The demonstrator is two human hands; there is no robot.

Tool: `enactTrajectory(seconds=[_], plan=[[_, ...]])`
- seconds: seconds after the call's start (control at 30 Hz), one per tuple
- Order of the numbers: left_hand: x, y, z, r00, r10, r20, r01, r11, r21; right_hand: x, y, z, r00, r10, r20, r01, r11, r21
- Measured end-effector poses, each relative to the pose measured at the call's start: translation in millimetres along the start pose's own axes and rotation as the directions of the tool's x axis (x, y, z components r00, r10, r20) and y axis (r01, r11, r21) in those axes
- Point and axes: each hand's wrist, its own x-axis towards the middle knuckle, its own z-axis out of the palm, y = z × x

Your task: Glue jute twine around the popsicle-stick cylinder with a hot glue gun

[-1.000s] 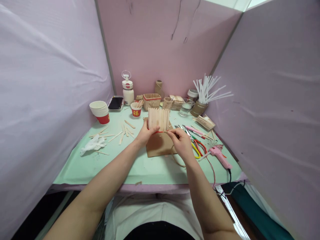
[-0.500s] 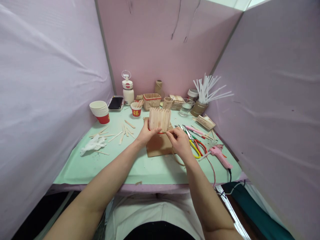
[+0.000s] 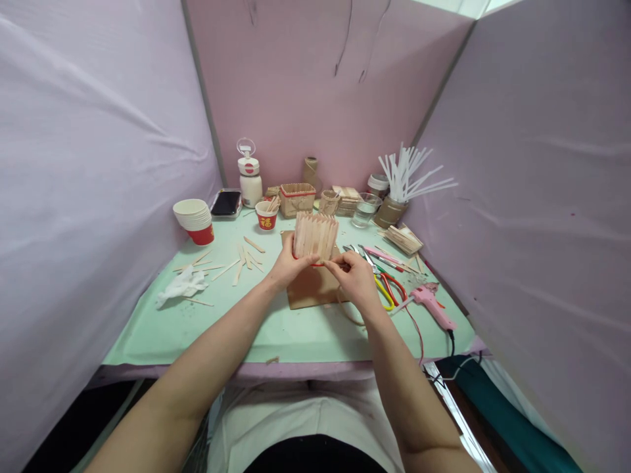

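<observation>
A small box made of upright wooden craft sticks is tilted over the middle of the table, with red trim along its near lower edge. My left hand grips its left side, thumb lying along the bottom. At the right end of that red edge, my right hand pinches a tan cord, whose loose length loops down to the tabletop. The fingertips hide the exact spot where cord and box meet. Under both hands lies a piece of brown cardboard.
Yellow- and red-handled scissors or pliers and a pink glue gun lie right of my right hand. Loose sticks and a crumpled tissue are at left. Along the back stand a finished-looking basket and a water glass.
The box has tipped very slightly in my hands, and the view has shifted a little. Both hands keep their hold at the red edge.
</observation>
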Motion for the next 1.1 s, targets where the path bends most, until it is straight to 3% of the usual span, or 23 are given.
enactTrajectory(seconds=[0.2, 0.53, 0.67, 0.83, 1.1], plan=[[0, 0, 1.0, 1.000, -0.006, 0.008, 0.006, 1.000, 0.007, 0, 2, 0, 1.000, 0.021, 0.018, -0.022, 1.000, 0.014], [-6, 6, 3.8, 0.994, -0.070, 0.086, 0.073, 0.997, -0.032, 2, 3, -8, 0.983, 0.158, 0.096, -0.169, 0.979, 0.118], [-9, 11, 5.3, 0.989, -0.085, 0.122, 0.086, 0.996, -0.007, 2, 0, -12, 0.982, 0.159, 0.101, -0.172, 0.976, 0.130], [-11, 14, 7.4, 0.992, -0.086, 0.091, 0.082, 0.995, 0.049, 1, -3, -11, 0.982, 0.161, 0.104, -0.173, 0.977, 0.126], [-9, 9, 5.9, 0.991, -0.075, 0.108, 0.075, 0.997, 0.006, -1, -3, -14, 0.980, 0.157, 0.118, -0.175, 0.972, 0.156]])
